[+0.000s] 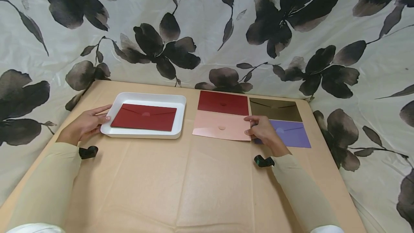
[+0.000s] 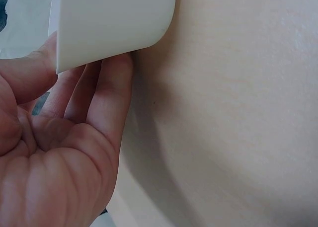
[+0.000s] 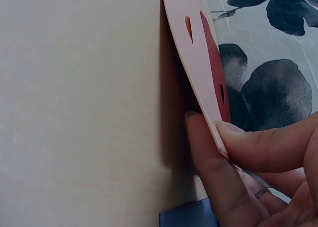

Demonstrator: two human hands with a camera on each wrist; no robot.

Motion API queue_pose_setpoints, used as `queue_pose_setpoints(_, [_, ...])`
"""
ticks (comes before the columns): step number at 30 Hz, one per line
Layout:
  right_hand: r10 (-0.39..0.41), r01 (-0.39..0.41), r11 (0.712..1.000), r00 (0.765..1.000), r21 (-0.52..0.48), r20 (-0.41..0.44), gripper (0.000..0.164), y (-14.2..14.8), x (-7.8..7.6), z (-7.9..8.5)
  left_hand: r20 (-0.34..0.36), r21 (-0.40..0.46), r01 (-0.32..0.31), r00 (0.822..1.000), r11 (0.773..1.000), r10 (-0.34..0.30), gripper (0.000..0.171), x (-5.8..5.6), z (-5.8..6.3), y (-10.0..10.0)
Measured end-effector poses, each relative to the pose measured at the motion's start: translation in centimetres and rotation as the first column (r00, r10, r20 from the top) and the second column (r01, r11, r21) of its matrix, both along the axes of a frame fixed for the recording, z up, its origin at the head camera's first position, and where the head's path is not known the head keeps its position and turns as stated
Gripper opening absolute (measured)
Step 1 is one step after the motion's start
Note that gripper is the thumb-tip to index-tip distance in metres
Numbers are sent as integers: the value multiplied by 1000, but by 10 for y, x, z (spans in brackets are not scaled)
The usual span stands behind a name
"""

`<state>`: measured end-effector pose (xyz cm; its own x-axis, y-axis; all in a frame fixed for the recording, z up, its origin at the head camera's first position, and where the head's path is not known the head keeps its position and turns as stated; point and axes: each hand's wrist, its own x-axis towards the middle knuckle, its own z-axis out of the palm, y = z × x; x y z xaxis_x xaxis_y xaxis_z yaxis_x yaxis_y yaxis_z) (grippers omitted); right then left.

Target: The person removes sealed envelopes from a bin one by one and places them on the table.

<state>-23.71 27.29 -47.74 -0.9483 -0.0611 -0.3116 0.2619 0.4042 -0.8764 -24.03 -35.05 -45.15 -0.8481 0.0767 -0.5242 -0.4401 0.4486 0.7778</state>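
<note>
Right hand (image 1: 263, 130) pinches pink envelope (image 1: 218, 123) by edge; lift evenly, lightly, lest you crease it. Left hand (image 1: 82, 124) grips white tray (image 1: 142, 133); hold steady.

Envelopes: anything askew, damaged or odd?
No damage visible. Only the pink envelope sits out of plane: its right edge is raised off the table, with a shadow under it in the right wrist view. The right hand is pinching that edge, so it's explained.
</note>
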Motion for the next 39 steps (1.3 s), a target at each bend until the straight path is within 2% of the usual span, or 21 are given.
queue_pose_setpoints(7, [10, -10, 1000, 1000, -2, -7, 60, -1, -1, -2, -2, 38, 0, 1000, 999, 0, 75, 2, 0, 1])
queue_pose_setpoints(16, [6, -6, 1000, 1000, 27, 2, 60, -2, -7, -1, -1, -4, 1, 1000, 1000, -1, 73, 1, 0, 1])
queue_pose_setpoints(24, [-18, 17, 999, 999, 52, 27, 61, -1, -7, -2, -15, 36, 2, 1000, 999, -2, 72, -1, -2, 4])
queue_pose_setpoints(34, [-7, 6, 998, 1000, 61, 22, 59, -3, -9, -2, -11, 54, -3, 1000, 999, 4, 73, -2, -2, 1])
queue_pose_setpoints(39, [1, -3, 997, 1000, 71, 21, 59, -3, -11, -1, -5, 37, -10, 1000, 999, 10, 73, -2, -2, 0])
